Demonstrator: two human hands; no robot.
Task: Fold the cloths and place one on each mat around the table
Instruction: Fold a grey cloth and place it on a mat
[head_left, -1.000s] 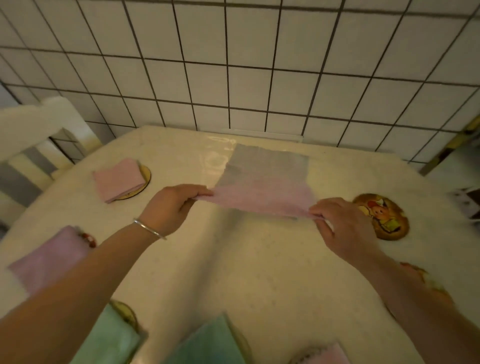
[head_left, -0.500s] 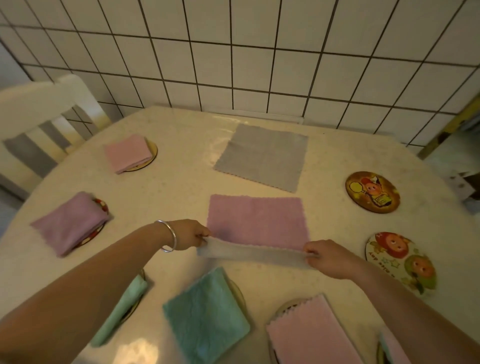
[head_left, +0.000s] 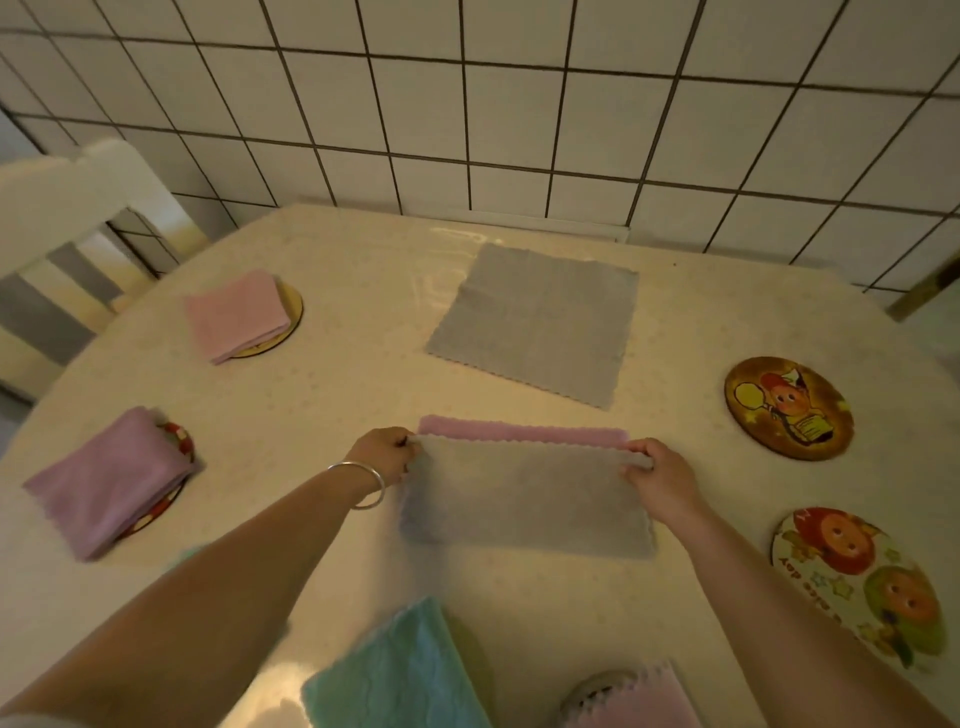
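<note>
Folded over since half a second ago: pink-and-grey cloth (head_left: 524, 499), near edge carried across to its far edge, lying on bench (head_left: 363, 291). Left hand (head_left: 382, 457) and right hand (head_left: 657, 475) pinch its far corners. Spread grey cloth (head_left: 535, 322) beyond both hands.

White tiled wall (head_left: 519, 104) behind; white chair (head_left: 67, 208) left.

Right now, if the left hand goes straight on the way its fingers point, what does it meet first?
Probably the right hand: the left hand points along the cloth's folded edge, which both pinch. Depth is unclear.
</note>
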